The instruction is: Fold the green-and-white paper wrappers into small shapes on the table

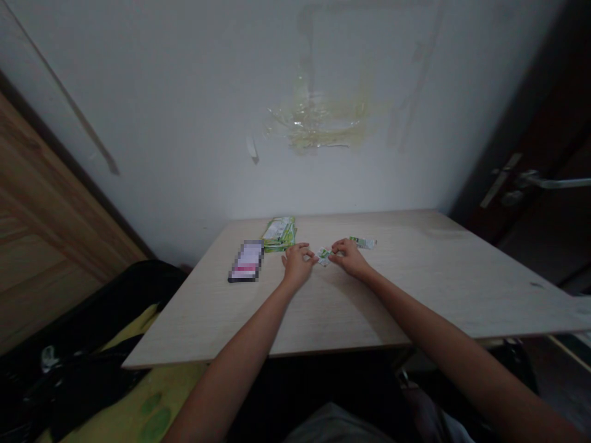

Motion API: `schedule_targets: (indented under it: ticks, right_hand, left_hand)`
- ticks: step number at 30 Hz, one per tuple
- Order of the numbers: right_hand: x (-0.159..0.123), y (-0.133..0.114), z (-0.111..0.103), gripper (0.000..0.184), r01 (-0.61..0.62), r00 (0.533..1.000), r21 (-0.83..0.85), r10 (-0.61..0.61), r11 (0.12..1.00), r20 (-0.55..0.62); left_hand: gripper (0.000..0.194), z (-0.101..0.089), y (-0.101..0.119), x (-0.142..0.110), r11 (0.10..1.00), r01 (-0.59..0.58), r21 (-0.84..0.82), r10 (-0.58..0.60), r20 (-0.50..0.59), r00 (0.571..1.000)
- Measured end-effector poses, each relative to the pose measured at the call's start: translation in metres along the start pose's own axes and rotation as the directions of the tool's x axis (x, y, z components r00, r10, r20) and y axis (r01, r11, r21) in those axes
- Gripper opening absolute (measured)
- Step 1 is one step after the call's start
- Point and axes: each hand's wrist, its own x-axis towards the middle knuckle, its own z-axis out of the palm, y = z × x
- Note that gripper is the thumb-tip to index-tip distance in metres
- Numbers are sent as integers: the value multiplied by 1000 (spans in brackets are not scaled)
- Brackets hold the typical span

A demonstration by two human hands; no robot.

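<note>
A small folded piece of green-and-white printed paper (324, 256) is between my two hands, just above or on the tabletop. My left hand (298, 261) pinches its left corner between thumb and fingertips. On the opposite corner, the fingers of my right hand (348, 256) are closed in a pinch. Behind my left hand lies a stack of green-and-white printed sheets (279, 231). A narrow printed strip (364, 243) in the same colours rests just beyond my right hand.
A phone (247, 261) with a blurred screen lies left of the stack. The pale wooden table (415, 264) meets a wall (184, 123) with peeling tape (318, 126). At right is a dark door with a metal handle (554, 183); dark bags (92, 381) sit below left.
</note>
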Motion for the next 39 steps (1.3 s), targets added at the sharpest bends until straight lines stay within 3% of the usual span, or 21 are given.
schedule_targets:
  ticks: [6,11,14,22,29,39]
  right_hand:
    - [4,1,-1,9,-29,999,-59,32,998,43]
    - [4,1,-1,9,-32,999,-52,32,998,14]
    - [2,1,0,9,-16,1000,-22,16,1000,6]
    - [-1,3,5,16,104,995,23,-104,994,6]
    - [0,3,5,21,202,979,-44,-200,978,48]
    - [-2,-8,9,18,162,983,-74,-155,984,102]
  left_hand:
    - [11,0,4,-1,1000,9,-14,-10,-51,999]
    - [6,3,1,-1,1000,-6,20,7,-88,996]
    - [13,6,-1,-2,999,-41,27,43,-71,997]
    - [6,9,0,-4,994,-104,39,105,-29,994]
    - [10,12,-1,-6,988,-132,81,134,-18,991]
    - [8,9,3,-6,981,-134,140,133,21,991]
